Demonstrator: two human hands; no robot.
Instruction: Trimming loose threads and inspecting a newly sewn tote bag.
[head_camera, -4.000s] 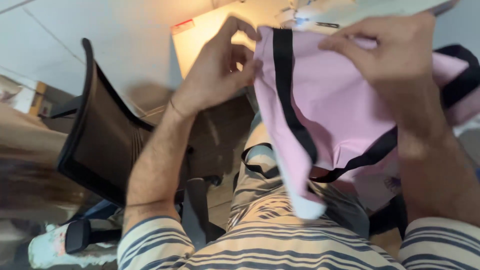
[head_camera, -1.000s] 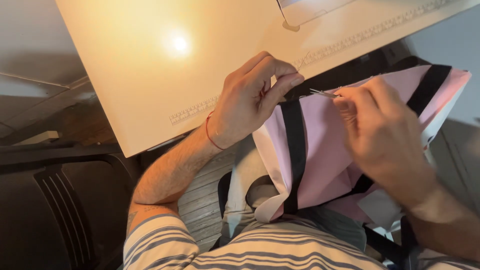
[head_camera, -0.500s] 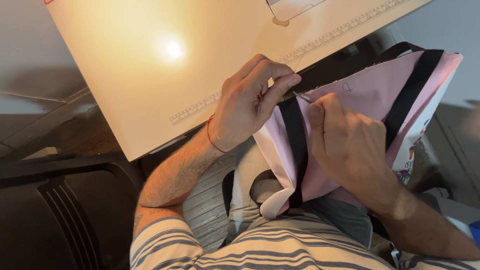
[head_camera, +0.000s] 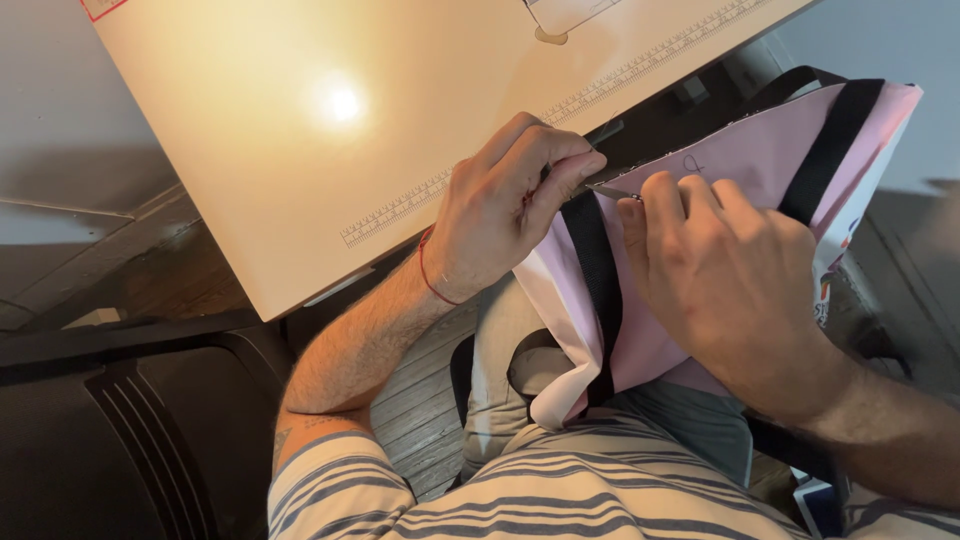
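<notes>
Nearest is a striped shirt (head_camera: 560, 500), soft knit with grey and cream bands, and below it grey trousers over a planked wooden floor (head_camera: 425, 410). Draped across the lap is the bag (head_camera: 720, 170), smooth pink cloth crossed by flat black straps. The right hand (head_camera: 730, 270) rests on the pink cloth, its fingers curled and pinching a thin metal tool (head_camera: 615, 190) at the cloth's top edge. Just left of those fingertips the left hand (head_camera: 500, 210), a red thread round its wrist, has its fingers closed tight on the cloth where one black strap meets the edge. Beyond the knuckles lies a pale, glossy table (head_camera: 300, 150) with a printed ruler along its rim and a bright lamp glare. A dark ribbed chair (head_camera: 120, 430) stands far left.
</notes>
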